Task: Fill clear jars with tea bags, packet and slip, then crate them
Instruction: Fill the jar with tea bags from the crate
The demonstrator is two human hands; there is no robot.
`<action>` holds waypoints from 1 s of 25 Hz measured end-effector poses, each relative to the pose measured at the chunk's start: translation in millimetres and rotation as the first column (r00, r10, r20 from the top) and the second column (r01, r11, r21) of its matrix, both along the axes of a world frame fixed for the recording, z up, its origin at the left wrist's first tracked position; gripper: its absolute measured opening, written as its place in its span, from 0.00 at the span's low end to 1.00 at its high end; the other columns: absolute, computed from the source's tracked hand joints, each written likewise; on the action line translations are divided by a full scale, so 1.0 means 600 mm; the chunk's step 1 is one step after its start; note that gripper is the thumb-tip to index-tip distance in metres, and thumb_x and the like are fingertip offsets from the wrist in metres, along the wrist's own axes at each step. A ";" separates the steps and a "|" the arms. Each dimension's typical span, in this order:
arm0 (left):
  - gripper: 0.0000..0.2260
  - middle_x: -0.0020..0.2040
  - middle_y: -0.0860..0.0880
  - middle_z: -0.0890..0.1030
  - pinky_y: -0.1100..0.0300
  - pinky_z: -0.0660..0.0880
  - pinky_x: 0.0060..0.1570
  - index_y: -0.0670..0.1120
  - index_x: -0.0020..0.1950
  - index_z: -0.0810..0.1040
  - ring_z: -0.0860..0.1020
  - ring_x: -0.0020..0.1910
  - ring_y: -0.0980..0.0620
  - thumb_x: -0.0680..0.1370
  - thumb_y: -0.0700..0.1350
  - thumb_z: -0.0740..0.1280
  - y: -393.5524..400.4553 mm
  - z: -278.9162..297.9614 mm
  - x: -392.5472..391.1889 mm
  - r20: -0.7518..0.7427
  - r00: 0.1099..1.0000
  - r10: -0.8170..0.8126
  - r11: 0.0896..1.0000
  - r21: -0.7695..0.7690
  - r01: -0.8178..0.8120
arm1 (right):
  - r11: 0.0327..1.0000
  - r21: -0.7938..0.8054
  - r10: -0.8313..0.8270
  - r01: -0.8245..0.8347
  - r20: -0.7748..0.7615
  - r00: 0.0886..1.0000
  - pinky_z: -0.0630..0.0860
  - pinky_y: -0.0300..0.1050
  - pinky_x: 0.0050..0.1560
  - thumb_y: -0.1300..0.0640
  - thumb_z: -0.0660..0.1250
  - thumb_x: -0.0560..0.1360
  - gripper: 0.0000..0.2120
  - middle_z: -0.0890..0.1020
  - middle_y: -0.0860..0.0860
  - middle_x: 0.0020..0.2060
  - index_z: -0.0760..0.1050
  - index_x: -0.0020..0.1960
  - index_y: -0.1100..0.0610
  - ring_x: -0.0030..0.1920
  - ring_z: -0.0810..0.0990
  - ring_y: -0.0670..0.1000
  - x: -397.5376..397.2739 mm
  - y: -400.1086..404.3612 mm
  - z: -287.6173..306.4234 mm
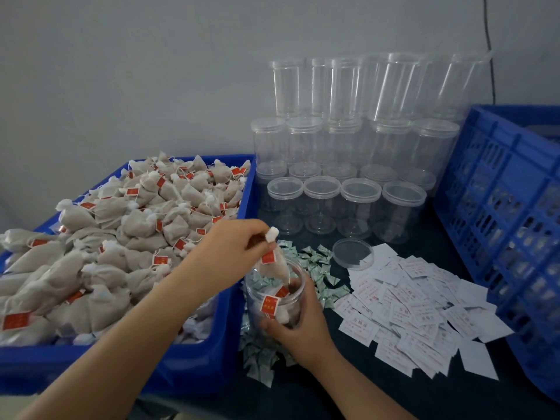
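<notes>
My right hand (298, 325) grips an open clear jar (274, 301) standing on the dark table; a few tea bags with red tags lie inside it. Above the jar's mouth my left hand (230, 253) pinches a beige tea bag (274, 263) by its white tied top, and the bag hangs into the opening. A blue bin (230, 353) at the left is heaped with tea bags (121, 237). Green-and-white packets (315, 262) lie around the jar. White slips (418, 304) with red print are scattered to the right.
The jar's clear lid (353, 254) lies upside down behind the slips. Lidded empty jars (342, 177) are stacked in tiers against the grey wall. A tall blue slatted crate (509, 213) stands at the right edge.
</notes>
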State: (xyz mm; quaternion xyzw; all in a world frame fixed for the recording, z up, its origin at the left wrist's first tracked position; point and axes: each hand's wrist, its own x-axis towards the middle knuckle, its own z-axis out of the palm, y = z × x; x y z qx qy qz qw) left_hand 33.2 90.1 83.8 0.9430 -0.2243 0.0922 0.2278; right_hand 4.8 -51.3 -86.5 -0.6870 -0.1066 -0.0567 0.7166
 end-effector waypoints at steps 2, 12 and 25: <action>0.03 0.36 0.57 0.76 0.69 0.69 0.36 0.50 0.47 0.77 0.74 0.35 0.61 0.78 0.47 0.65 -0.005 -0.012 -0.001 -0.018 0.999 -0.032 0.996 0.080 0.034 | 1.000 0.004 -0.001 0.001 -0.006 1.000 0.76 0.32 0.55 0.48 0.80 0.64 0.42 0.75 0.31 0.59 0.60 0.71 0.38 0.62 0.77 0.40 -0.001 0.000 0.000; 0.11 0.49 0.53 0.81 0.59 0.77 0.48 0.53 0.58 0.74 0.78 0.45 0.56 0.77 0.43 0.65 -0.021 -0.022 -0.005 -0.168 0.978 -0.125 0.937 0.305 0.173 | 1.000 -0.015 -0.008 0.008 0.004 1.000 0.76 0.34 0.57 0.48 0.79 0.63 0.45 0.75 0.39 0.63 0.60 0.75 0.44 0.64 0.76 0.42 -0.001 -0.001 0.001; 0.25 0.57 0.67 0.71 0.68 0.69 0.55 0.66 0.62 0.64 0.71 0.56 0.66 0.72 0.48 0.72 0.006 0.007 -0.002 -0.625 0.728 -0.282 0.804 0.260 0.535 | 0.999 -0.031 0.016 -0.017 -0.003 1.000 0.75 0.52 0.66 0.49 0.81 0.63 0.49 0.71 0.53 0.71 0.57 0.77 0.47 0.68 0.75 0.48 0.001 0.000 -0.001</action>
